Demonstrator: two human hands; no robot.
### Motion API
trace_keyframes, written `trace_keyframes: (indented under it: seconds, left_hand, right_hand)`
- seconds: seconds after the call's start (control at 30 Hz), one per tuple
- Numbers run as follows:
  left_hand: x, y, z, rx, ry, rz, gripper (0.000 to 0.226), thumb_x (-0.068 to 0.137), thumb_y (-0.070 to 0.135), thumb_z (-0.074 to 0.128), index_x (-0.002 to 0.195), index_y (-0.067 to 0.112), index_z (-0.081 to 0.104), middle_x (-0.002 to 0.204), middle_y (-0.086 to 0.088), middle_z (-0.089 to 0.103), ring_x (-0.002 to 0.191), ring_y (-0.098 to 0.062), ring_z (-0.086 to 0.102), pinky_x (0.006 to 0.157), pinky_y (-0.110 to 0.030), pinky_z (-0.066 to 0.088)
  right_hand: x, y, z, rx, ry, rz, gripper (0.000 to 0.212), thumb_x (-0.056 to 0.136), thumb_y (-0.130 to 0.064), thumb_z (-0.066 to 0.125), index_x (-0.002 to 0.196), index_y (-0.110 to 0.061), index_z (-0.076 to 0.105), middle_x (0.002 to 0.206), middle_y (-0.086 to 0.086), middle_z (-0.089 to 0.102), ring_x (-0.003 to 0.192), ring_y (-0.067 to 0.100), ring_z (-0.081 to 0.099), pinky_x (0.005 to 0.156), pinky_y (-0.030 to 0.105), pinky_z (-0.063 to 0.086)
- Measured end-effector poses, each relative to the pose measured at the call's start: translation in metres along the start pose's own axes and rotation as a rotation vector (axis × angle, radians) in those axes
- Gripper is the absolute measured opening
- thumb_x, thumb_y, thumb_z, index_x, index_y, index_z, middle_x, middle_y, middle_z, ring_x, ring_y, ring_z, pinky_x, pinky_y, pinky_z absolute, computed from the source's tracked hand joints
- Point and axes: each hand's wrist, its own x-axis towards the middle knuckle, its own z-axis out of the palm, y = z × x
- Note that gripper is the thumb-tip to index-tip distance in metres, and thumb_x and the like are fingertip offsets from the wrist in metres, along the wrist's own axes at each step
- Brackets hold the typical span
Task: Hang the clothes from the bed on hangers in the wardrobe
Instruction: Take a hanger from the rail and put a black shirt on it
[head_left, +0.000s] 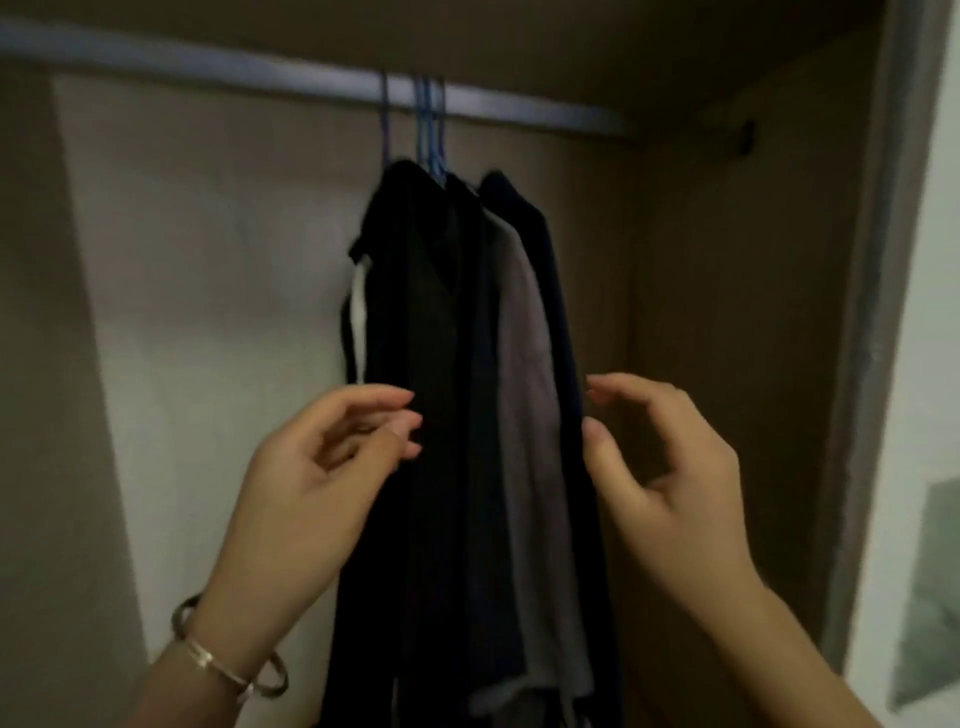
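Several garments hang close together on blue hangers (428, 130) from the wardrobe rail (208, 70): a black garment (410, 312) at the left, a grey one (524, 364) in the middle, a dark navy one (556, 270) at the right. My left hand (311, 478) is raised at the left edge of the black garment, fingers loosely curled, fingertips at the cloth, gripping nothing. My right hand (670, 467) hovers at the right edge of the navy garment with fingers relaxed and thumb near the fabric. Neither hand holds anything.
The wardrobe's pale back panel (208, 312) lies left of the clothes, where the rail is bare. A brown side wall (737, 312) and the door frame (872, 312) close in on the right. Bracelets (228, 660) circle my left wrist.
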Motion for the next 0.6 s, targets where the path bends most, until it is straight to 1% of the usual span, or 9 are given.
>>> trace_keyframes:
  seconds: [0.1, 0.17, 0.23, 0.33, 0.4, 0.43, 0.5, 0.57, 0.6]
  left_hand:
    - [0.049, 0.014, -0.025, 0.060, 0.002, 0.069, 0.022, 0.083, 0.008, 0.059, 0.085, 0.030, 0.063, 0.086, 0.004, 0.072, 0.080, 0.002, 0.066, 0.078, -0.014, 0.053]
    - [0.081, 0.020, -0.031, 0.060, -0.019, 0.057, 0.021, 0.084, 0.006, 0.058, 0.086, 0.027, 0.062, 0.089, 0.006, 0.068, 0.085, 0.000, 0.063, 0.086, -0.020, 0.051]
    - [0.110, 0.023, -0.030, 0.054, -0.044, 0.023, 0.017, 0.085, 0.007, 0.057, 0.091, 0.022, 0.060, 0.098, 0.002, 0.065, 0.096, -0.010, 0.061, 0.090, -0.026, 0.048]
    - [0.149, 0.026, -0.022, 0.099, -0.067, -0.015, 0.021, 0.087, 0.014, 0.056, 0.108, 0.016, 0.057, 0.110, -0.008, 0.062, 0.098, -0.015, 0.058, 0.092, -0.028, 0.046]
    - [0.172, 0.028, -0.013, 0.142, -0.099, -0.046, 0.028, 0.088, 0.020, 0.056, 0.115, 0.012, 0.054, 0.100, -0.004, 0.060, 0.085, -0.011, 0.054, 0.080, -0.024, 0.045]
    - [0.183, 0.030, -0.008, 0.167, -0.121, -0.083, 0.027, 0.088, 0.024, 0.054, 0.112, 0.012, 0.054, 0.091, -0.001, 0.058, 0.078, -0.009, 0.052, 0.074, -0.022, 0.043]
    - [0.201, 0.035, 0.002, 0.216, -0.139, -0.160, 0.018, 0.089, 0.031, 0.052, 0.093, 0.014, 0.057, 0.078, 0.001, 0.054, 0.069, -0.011, 0.050, 0.066, -0.025, 0.042]
    - [0.217, 0.039, 0.010, 0.246, -0.110, -0.178, 0.019, 0.088, 0.031, 0.051, 0.079, 0.015, 0.057, 0.079, -0.004, 0.058, 0.077, -0.019, 0.057, 0.074, -0.028, 0.046]
    - [0.224, 0.040, 0.014, 0.264, -0.100, -0.183, 0.021, 0.087, 0.030, 0.052, 0.083, 0.012, 0.061, 0.083, -0.008, 0.061, 0.084, -0.024, 0.060, 0.080, -0.031, 0.048]
  right_hand:
    - [0.053, -0.026, 0.018, 0.095, 0.048, -0.027, 0.029, 0.080, -0.038, 0.048, 0.106, -0.030, 0.057, 0.098, -0.022, 0.057, 0.096, -0.004, 0.057, 0.077, 0.014, 0.050]
    - [0.087, -0.041, 0.030, 0.131, 0.106, -0.049, 0.024, 0.081, -0.030, 0.054, 0.104, -0.026, 0.061, 0.095, -0.012, 0.062, 0.089, 0.000, 0.059, 0.079, 0.017, 0.049]
    - [0.120, -0.052, 0.038, 0.129, 0.108, -0.023, 0.023, 0.083, -0.021, 0.059, 0.105, -0.020, 0.065, 0.098, -0.004, 0.065, 0.091, 0.007, 0.061, 0.085, 0.022, 0.049]
    - [0.166, -0.060, 0.044, 0.026, -0.051, 0.086, 0.027, 0.088, -0.017, 0.055, 0.114, -0.017, 0.063, 0.106, -0.004, 0.064, 0.099, 0.009, 0.058, 0.089, 0.022, 0.043]
    - [0.192, -0.059, 0.048, -0.079, -0.169, 0.145, 0.028, 0.090, -0.018, 0.052, 0.116, -0.017, 0.063, 0.111, 0.002, 0.066, 0.106, 0.015, 0.059, 0.091, 0.026, 0.043]
    - [0.202, -0.058, 0.051, -0.123, -0.223, 0.176, 0.029, 0.090, -0.017, 0.051, 0.117, -0.017, 0.062, 0.116, 0.004, 0.065, 0.111, 0.019, 0.058, 0.093, 0.026, 0.042]
    - [0.220, -0.055, 0.058, -0.191, -0.331, 0.228, 0.032, 0.091, -0.015, 0.050, 0.121, -0.014, 0.060, 0.124, 0.008, 0.062, 0.118, 0.022, 0.055, 0.095, 0.027, 0.042]
    - [0.234, -0.053, 0.063, -0.247, -0.431, 0.255, 0.033, 0.090, -0.016, 0.053, 0.122, -0.012, 0.060, 0.126, 0.011, 0.060, 0.117, 0.026, 0.056, 0.094, 0.030, 0.044]
    - [0.239, -0.052, 0.066, -0.280, -0.470, 0.259, 0.033, 0.089, -0.018, 0.054, 0.120, -0.011, 0.061, 0.124, 0.011, 0.061, 0.114, 0.027, 0.058, 0.091, 0.030, 0.045]
